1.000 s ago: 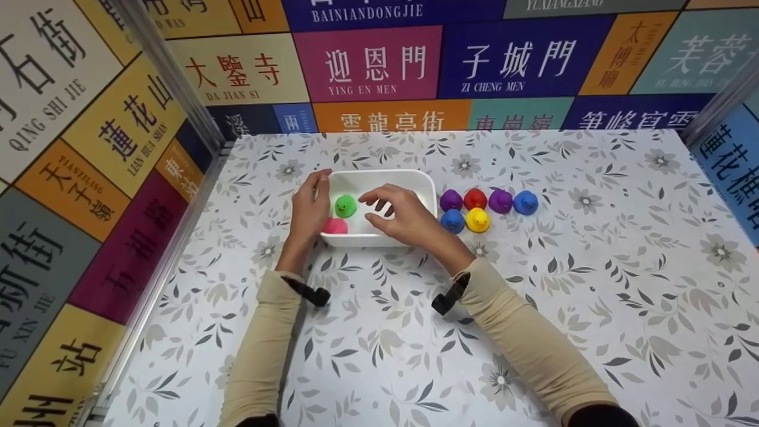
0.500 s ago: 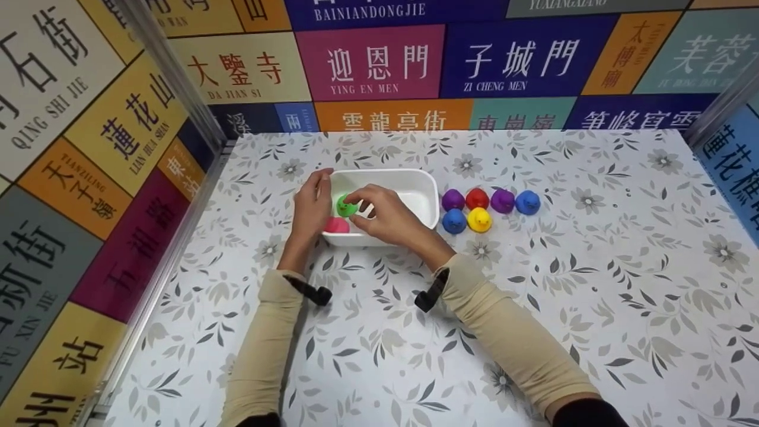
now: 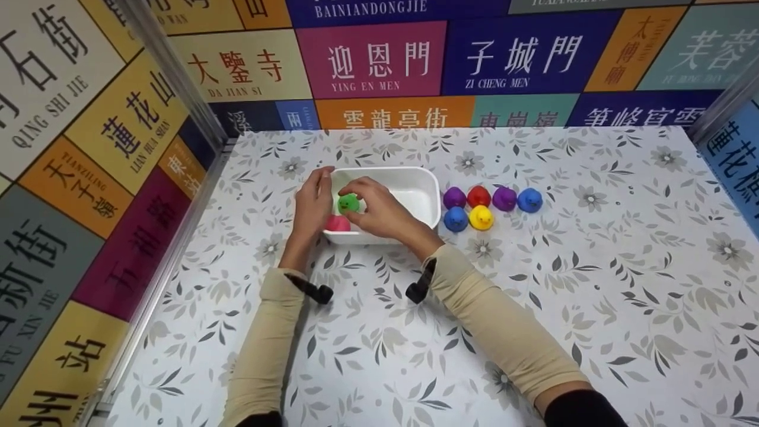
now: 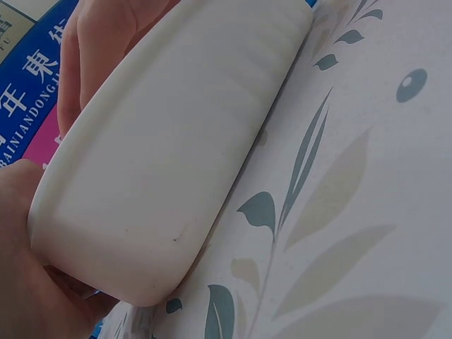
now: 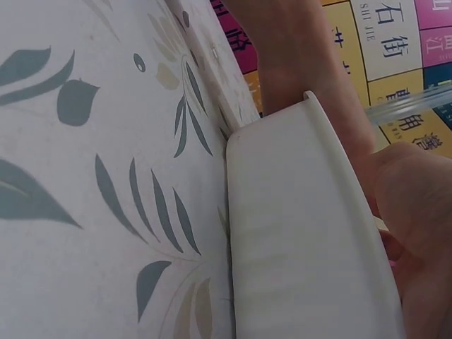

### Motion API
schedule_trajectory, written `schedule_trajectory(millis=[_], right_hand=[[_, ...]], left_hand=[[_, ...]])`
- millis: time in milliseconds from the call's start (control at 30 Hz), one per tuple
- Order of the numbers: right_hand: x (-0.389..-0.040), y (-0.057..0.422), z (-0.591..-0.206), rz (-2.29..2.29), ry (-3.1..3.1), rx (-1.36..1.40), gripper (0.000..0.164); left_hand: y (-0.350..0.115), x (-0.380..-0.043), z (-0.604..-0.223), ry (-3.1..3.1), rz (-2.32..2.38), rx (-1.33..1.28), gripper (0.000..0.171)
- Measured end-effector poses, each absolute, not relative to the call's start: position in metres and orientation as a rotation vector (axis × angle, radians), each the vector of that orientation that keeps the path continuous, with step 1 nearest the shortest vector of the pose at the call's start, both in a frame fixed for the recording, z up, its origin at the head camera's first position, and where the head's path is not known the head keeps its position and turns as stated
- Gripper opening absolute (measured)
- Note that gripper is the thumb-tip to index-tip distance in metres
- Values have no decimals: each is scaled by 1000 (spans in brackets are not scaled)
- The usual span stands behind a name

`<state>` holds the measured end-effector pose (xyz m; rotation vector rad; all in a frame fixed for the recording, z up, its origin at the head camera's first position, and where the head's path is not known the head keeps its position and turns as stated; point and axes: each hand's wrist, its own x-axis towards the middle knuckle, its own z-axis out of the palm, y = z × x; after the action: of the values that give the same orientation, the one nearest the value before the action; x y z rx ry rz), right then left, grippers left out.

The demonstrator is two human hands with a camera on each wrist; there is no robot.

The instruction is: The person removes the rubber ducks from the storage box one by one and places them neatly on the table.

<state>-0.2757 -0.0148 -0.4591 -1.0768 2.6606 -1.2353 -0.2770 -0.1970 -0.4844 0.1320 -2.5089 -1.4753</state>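
A white rectangular plastic bin (image 3: pixel 422 196) stands on the table, its outer side (image 4: pixel 162 141) large in the left wrist view. My left hand (image 3: pixel 312 201) grips the bin's left end, with the thumb at the rim. Inside, my right hand (image 3: pixel 384 209) pinches a green rubber duck (image 3: pixel 347 203) between thumb and fingers. Just in front of it lies a pink rubber duck (image 3: pixel 339 223), partly covered by the left hand. The right wrist view shows the right hand (image 5: pixel 417 219) reaching over the rim, while the bin's wall (image 5: pixel 304 226) hides the ducks.
Right of the bin sit several rubber ducks in two rows: two purple, a red duck (image 3: pixel 479 196), two blue and a yellow duck (image 3: pixel 481 217). The table has a floral cloth (image 3: pixel 593 284). Walls with lettered panels (image 3: pixel 370 59) enclose the back and sides.
My right hand has moved left inside the bin to the green duck, and its thumb and fingers have closed around it. The left hand stays on the bin's end.
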Motion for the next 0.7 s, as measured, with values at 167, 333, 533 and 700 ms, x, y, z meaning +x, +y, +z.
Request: schedule_trajectory(millis=[167, 333, 533, 700], right_hand=[[-278, -16, -458, -1148, 2669, -1104, 46], [-282, -19, -459, -1076, 2635, -1129, 54], [-285, -21, -461, -1034, 2605, -1145, 55], [-285, -21, -462, -987, 2599, -1134, 57]], left_hand=[[-199, -277, -483, -2514, -1456, 123, 51], [-199, -276, -483, -2513, -1453, 125, 52], [-199, -276, -485, -2498, -1458, 103, 50], [-198, -276, -485, -2500, -1450, 88, 48]])
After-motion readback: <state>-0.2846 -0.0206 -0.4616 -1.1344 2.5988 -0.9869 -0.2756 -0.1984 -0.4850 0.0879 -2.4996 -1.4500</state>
